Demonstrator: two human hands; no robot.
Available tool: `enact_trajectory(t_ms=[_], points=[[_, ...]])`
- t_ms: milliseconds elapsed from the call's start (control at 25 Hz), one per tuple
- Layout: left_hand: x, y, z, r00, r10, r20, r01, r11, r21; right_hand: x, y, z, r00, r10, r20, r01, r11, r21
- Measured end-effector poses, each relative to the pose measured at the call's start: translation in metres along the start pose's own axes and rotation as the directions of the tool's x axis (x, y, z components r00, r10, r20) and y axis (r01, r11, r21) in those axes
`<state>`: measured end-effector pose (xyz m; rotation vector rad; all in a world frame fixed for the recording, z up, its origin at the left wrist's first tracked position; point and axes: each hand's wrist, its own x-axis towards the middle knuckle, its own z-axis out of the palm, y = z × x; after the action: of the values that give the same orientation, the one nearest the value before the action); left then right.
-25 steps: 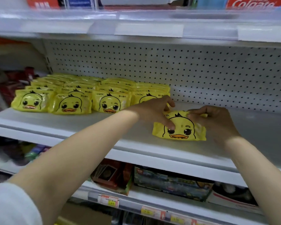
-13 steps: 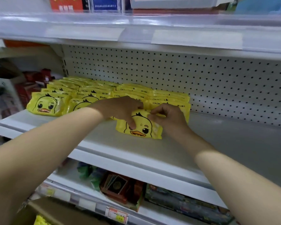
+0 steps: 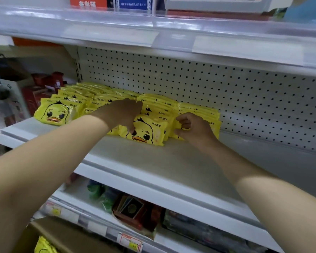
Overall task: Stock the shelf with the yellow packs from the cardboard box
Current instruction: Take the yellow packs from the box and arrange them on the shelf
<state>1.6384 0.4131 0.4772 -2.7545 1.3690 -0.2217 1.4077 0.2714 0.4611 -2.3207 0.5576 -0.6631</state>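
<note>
White steel shelving with a peg-holed back panel (image 3: 244, 99) fills the view, and the task's shelf (image 3: 153, 161) carries rows of yellow plastic duck-faced packs (image 3: 91, 101) banked against its left half.

A front pack (image 3: 150, 133) stands at the head of one row. The left hand (image 3: 122, 114) lies over it with fingers extended, one fingertip pressing the printed face, not closed round anything. The right hand (image 3: 192, 128) has its grip curled tight, pinching what looks like the edge of the end pack (image 3: 214, 125) of the rightmost row, though the knuckles hide the contact.

I'd judge this the squaring-up step: packs being nudged flush. Next comes a reach down to the brown cardboard box (image 3: 66, 234) at lower left, where more yellow shows.

Bare shelf lies open to the right and in front; the shelf lip and the low shelf above limit the hands.
</note>
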Motion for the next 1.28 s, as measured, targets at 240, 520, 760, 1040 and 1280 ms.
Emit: enact_trajectory(t_ms=[240,520,760,1040,1280], points=[[-0.074,0.049,-0.035,0.994,-0.082,-0.075,0.089,0.992,0.094,-0.034,0.008,-0.022,0.999,0.038,-0.024,-0.039,0.998,-0.058],[-0.158,0.126,-0.045,0.998,-0.060,-0.025,0.053,0.972,-0.229,-0.108,-0.011,-0.059,0.992,0.064,0.109,-0.031,0.960,-0.279],[-0.266,0.154,-0.020,0.991,-0.135,-0.011,0.117,0.893,-0.434,-0.198,-0.027,-0.066,0.973,-0.016,0.232,0.104,0.922,-0.372],[-0.393,0.157,0.018,0.939,-0.338,0.066,0.337,0.860,-0.383,-0.278,-0.042,-0.013,0.918,-0.146,0.368,0.260,0.924,-0.281],[-0.477,0.104,0.062,0.857,-0.486,0.171,0.514,0.788,-0.340,-0.312,-0.070,0.071,0.842,-0.183,0.508,0.357,0.895,-0.269]])
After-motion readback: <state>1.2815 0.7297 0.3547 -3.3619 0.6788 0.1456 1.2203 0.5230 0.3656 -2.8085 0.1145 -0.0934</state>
